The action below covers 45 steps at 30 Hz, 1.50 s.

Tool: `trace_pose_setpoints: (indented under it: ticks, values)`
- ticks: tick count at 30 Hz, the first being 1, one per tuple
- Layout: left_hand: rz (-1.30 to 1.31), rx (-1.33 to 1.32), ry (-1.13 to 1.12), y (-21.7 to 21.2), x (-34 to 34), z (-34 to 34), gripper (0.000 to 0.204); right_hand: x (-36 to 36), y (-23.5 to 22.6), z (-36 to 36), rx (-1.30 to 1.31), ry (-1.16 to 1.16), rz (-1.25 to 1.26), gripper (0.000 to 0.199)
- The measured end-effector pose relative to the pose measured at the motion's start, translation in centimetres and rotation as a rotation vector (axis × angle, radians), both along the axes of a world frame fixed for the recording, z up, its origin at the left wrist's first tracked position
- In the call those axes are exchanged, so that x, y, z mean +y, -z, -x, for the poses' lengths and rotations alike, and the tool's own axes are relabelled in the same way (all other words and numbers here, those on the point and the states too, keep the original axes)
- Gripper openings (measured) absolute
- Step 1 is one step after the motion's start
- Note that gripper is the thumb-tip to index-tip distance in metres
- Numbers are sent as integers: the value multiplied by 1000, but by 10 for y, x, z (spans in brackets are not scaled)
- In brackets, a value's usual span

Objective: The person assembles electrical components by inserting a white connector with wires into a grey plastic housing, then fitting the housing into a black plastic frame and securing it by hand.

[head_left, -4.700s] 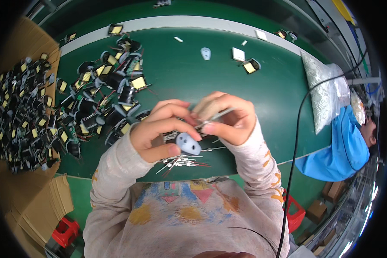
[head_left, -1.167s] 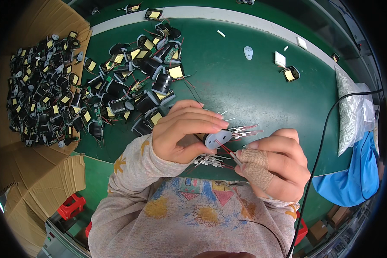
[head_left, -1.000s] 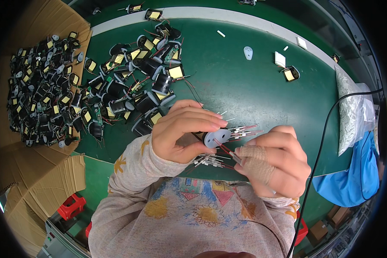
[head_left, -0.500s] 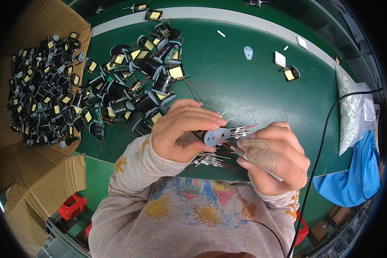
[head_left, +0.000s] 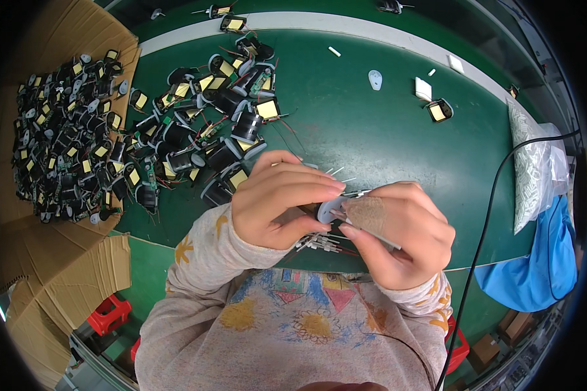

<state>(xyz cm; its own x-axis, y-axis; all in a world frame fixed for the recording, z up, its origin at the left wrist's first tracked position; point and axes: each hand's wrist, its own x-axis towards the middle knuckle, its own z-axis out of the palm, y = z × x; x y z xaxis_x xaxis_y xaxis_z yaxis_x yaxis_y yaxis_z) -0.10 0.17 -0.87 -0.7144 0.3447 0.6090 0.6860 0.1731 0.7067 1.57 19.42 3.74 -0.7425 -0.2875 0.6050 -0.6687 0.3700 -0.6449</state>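
My left hand is closed round a small black cylindrical part, its grey oval end plate turned to the right. Between the thumb and fingers of my right hand is a slim pale rod-shaped tool, whose front end meets the face of the end plate. Tan tape wraps a finger of that hand. My fingers hide the exact contact point and most of the black part. Below and behind the hands lie thin wires with white sleeves.
Many similar black parts with yellow pads spread over the green table at the left, beside a full cardboard box. A bag of white pieces, a black cable and blue cloth are at the right. A loose grey plate lies farther back.
My right hand has moved left with the pale tool, up to the end plate. The plate has shifted slightly right and turned, and the red wires beside it are now mostly covered.
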Motion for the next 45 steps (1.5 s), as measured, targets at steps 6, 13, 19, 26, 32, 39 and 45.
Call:
trace_pose_setpoints:
  ticks: [6, 13, 19, 26, 32, 39, 45]
  values:
    - [-87, -92, -28, 0, 2, -4, 38, 6, -5, 1, -160, -3, -40, 23]
    - [-160, -270, 118, 1, 3, -15, 22, 3, 3, -4, 163, 87, -198, 30]
    - [-140, -258, 69, 4, 7, -26, 18, -1, 9, -2, 74, 34, -46, 34]
    - [-83, -252, 48, -8, 6, -22, 18, -4, 12, -3, -3, 24, 14, 33]
    - [-201, -244, -98, -11, 17, -24, 20, -5, 18, -6, 50, 137, 0, 28]
    - [-377, -637, 97, -17, 11, -6, 14, 11, 3, 19, -672, 28, 263, 9]
    - [-469, -857, 81, -33, 19, 13, 14, 5, 25, 29, -621, 29, 504, 14]
